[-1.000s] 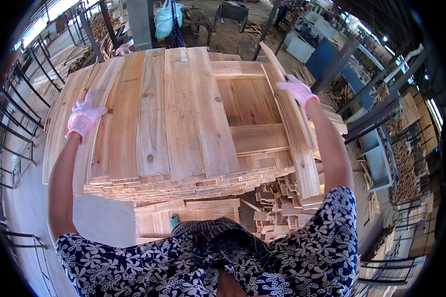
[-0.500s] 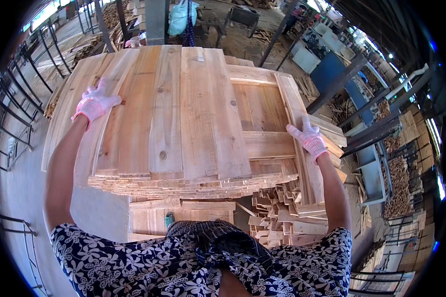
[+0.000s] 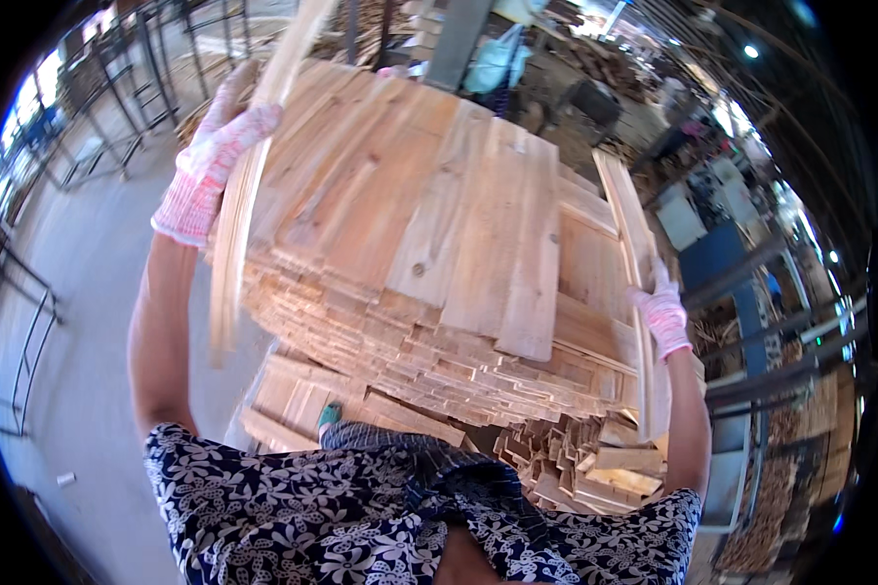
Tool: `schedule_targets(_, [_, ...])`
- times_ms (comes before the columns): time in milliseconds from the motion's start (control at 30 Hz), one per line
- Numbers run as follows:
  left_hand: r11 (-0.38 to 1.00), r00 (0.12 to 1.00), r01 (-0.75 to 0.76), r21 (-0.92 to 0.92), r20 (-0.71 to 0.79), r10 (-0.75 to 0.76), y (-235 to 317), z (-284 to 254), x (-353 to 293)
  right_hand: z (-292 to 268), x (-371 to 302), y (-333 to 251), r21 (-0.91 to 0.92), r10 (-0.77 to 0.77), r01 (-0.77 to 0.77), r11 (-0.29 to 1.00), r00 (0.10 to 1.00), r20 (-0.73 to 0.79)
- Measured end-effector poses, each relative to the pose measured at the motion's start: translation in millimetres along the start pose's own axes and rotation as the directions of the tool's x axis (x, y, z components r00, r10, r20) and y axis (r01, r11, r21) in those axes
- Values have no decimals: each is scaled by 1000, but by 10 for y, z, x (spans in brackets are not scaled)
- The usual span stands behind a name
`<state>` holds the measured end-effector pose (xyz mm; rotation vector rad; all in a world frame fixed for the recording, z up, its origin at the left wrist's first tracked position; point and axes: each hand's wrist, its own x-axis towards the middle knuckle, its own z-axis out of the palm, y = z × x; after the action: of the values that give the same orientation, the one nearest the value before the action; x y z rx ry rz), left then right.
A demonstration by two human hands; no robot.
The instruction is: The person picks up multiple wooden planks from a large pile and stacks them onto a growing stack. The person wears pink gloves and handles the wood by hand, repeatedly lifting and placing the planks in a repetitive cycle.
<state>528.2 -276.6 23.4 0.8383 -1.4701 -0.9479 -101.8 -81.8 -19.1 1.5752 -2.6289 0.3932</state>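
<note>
A tall stack of wooden boards stands before me, its top covered with planks laid side by side. My left hand, in a white and pink knit glove, is closed around a long pale plank, tipped up on edge at the stack's left side and blurred by motion. My right hand, gloved alike, grips a narrow board on the stack's right side, also tilted on edge. Its fingertips are partly hidden behind that board.
Short wood pieces lie heaped below the stack's near right side. A lower layer of planks lies by my foot in a green shoe. Metal racks stand left; a post and pale bag are behind.
Both hands have raised the boards under them from lying flat to on edge. My view has turned, so the stack appears slanted and farther right.
</note>
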Motion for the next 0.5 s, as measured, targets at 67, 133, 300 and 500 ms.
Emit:
schedule_targets(67, [977, 992, -14, -211, -126, -13, 166, -70, -463, -105, 158, -393, 50, -254, 256, 965, 966, -47])
schedule_targets(133, [938, 948, 128, -322, -238, -212, 139, 28, -953, -115, 292, -997, 11, -374, 374, 928, 928, 12])
schedule_targets(300, [863, 853, 66, -501, -421, -310, -426, 513, -1802, 526, 718, -1925, 79, -675, 672, 737, 722, 151])
schedule_targets(500, [751, 762, 22, -659, -475, -440, -786, 1328, -2290, 732, 578, -2374, -113, -623, 651, 751, 755, 206])
